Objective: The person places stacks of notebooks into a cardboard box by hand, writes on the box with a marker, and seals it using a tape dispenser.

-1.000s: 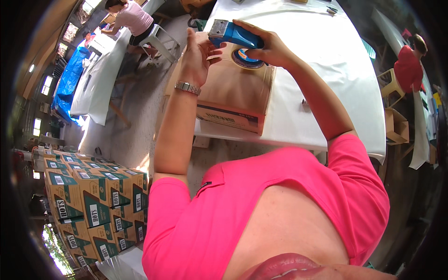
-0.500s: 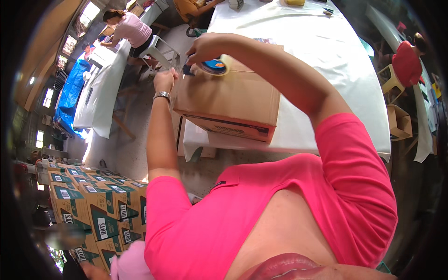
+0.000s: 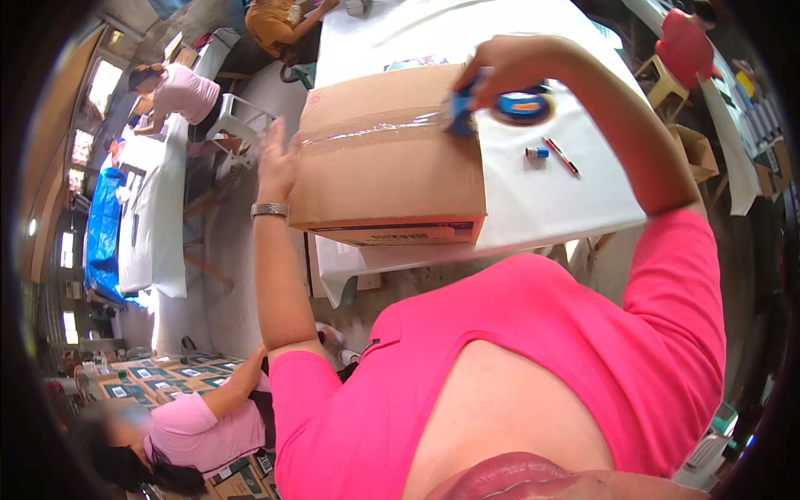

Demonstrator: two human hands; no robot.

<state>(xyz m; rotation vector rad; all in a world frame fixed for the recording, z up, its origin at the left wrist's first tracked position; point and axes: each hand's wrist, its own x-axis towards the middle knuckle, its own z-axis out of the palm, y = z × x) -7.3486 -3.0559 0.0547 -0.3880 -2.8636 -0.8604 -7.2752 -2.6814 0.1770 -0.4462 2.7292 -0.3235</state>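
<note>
A closed cardboard box (image 3: 383, 179) sits at the near left edge of the white-covered table (image 3: 575, 200). Clear shiny tape (image 3: 375, 127) runs along the seam of its top. In my right hand (image 3: 504, 71) is a blue tape dispenser (image 3: 461, 112), pressed to the top's right edge, its roll out past the box. My left hand (image 3: 277, 167), with a watch on the wrist, rests against the box's left side, fingers stretched out. Right of the box lie a red and black pen (image 3: 562, 157) and a small blue-and-silver cylinder (image 3: 537, 152).
Several printed cartons (image 3: 167, 379) are stacked at lower left, where a person in pink (image 3: 200, 421) is close by. Another person (image 3: 190, 96) works at the left table. One in orange (image 3: 271, 29) is at the far end; one in red (image 3: 687, 46) sits far right.
My right hand has drawn the dispenser rightward across the box top, leaving tape along the seam. My left hand's fingers have straightened at the left side. A person has appeared at lower left.
</note>
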